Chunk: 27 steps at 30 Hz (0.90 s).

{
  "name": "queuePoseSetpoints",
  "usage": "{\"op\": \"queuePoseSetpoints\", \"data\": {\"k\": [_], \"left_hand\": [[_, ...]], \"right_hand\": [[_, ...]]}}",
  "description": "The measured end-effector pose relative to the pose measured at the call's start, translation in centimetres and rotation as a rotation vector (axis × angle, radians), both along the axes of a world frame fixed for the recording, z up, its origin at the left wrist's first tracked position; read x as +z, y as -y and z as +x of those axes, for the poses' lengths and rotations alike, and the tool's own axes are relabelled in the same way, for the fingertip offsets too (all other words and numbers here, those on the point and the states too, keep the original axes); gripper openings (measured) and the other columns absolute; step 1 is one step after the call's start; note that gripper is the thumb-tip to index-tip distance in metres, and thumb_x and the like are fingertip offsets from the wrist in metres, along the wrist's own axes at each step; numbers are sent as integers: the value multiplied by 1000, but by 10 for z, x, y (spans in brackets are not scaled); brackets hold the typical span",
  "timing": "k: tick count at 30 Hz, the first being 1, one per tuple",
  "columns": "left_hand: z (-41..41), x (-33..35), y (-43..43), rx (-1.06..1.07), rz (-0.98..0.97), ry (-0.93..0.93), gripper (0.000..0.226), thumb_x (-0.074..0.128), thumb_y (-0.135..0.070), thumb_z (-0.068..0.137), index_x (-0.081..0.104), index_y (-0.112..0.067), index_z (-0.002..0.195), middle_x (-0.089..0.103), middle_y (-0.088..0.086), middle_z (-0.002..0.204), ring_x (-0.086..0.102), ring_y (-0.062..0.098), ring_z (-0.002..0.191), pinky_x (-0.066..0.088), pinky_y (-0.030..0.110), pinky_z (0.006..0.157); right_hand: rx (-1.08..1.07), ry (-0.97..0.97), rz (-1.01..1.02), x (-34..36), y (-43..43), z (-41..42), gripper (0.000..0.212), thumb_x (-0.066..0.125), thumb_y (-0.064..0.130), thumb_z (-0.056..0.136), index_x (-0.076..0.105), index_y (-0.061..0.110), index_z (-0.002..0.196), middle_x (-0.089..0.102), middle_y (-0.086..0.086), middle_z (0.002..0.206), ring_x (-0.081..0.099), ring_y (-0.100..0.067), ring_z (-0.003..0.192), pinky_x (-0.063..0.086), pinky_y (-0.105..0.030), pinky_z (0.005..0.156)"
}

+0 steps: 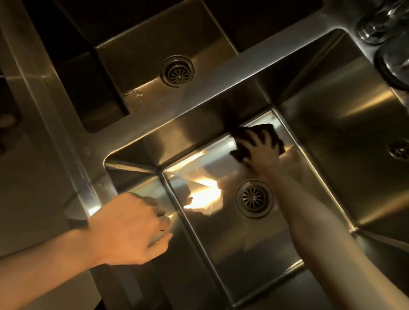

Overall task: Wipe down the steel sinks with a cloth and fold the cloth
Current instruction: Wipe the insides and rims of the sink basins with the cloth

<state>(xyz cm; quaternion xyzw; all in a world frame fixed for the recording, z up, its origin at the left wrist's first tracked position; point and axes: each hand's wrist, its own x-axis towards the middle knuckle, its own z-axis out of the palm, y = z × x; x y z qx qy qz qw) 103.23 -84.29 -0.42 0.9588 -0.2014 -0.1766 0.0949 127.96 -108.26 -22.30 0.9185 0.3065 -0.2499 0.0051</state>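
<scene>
Dim, warm-lit room; brushed steel sinks [218, 83]. Right hand [261, 152], fingers splayed, presses dark cloth [275, 137] onto near basin floor, far corner. Left hand [131, 229] loosely curled, empty, over left rim.

Cloth [268, 130] partly under right hand [262, 152]
</scene>
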Motion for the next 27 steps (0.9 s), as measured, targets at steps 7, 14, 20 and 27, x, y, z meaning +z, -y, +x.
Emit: {"op": "queuePoseSetpoints", "data": {"k": [7, 14, 20, 27], "left_hand": [[7, 1, 2, -35, 33, -1, 40, 37, -48, 84, 61, -26, 60, 50, -7, 52, 53, 15, 49, 45, 27, 41], [5, 5, 4, -1, 16, -1, 38, 38, -45, 84, 56, -25, 57, 48, -8, 50, 49, 15, 50, 46, 28, 44], [7, 7, 6, -3, 26, -29, 37, 41, -44, 83, 55, -24, 55, 48, -8, 50, 48, 15, 49, 46, 28, 45], [11, 14, 8, -31, 85, 3, 39, 38, -44, 79, 60, -26, 53, 50, -8, 48, 50, 16, 42, 36, 22, 40]], "right_hand": [[-897, -103, -124, 12, 93, -105, 65, 53, 38, 90, 21, 41, 147, 3, 2, 158, 4, -41, 139, 24, -66, 103], [-1008, -156, -37, 6, 21, -22, 59, 39, 42, 96, 14, 35, 150, -1, -5, 158, -4, -49, 139, 13, -74, 100], [-214, -57, 7, 5, -72, -57, 58, 42, 48, 94, 28, 30, 147, 24, -8, 154, 17, -51, 136, 23, -76, 94], [168, -210, 25, -7, -48, -242, 43, 46, 30, 89, 56, 23, 130, 48, -13, 136, 42, -41, 125, 45, -58, 89]]}}
